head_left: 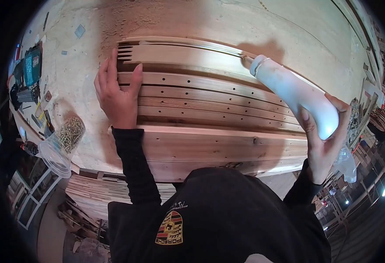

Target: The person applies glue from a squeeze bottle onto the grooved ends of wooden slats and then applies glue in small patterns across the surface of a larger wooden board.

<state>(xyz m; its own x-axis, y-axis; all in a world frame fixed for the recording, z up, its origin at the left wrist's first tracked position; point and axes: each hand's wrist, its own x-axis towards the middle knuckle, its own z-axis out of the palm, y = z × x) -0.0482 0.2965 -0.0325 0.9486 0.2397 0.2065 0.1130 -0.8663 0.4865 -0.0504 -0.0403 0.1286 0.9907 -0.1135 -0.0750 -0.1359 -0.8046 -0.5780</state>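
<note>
My right hand (326,136) is wrapped round a white squeeze bottle (289,85), tilted with its nozzle down to the left. The nozzle tip is at the far edge of a wooden board (179,55), where a narrow groove with a pale, shiny line runs along it. Comb-like slots are cut in this board's left end. At that end rests my left hand (120,87), fingers stretched and thumb apart, touching the wood. Several wooden slats (201,93) with drilled holes lie side by side nearer to me, followed by a wider plank (210,147).
A clear plastic jar (72,133) of screws or nails lies on its side at the left, by a clear lid (54,158). Behind it is a teal power tool (32,65). A clear plastic bag (346,164) hangs at the right edge. Stacked wood strips (96,193) lie below the bench.
</note>
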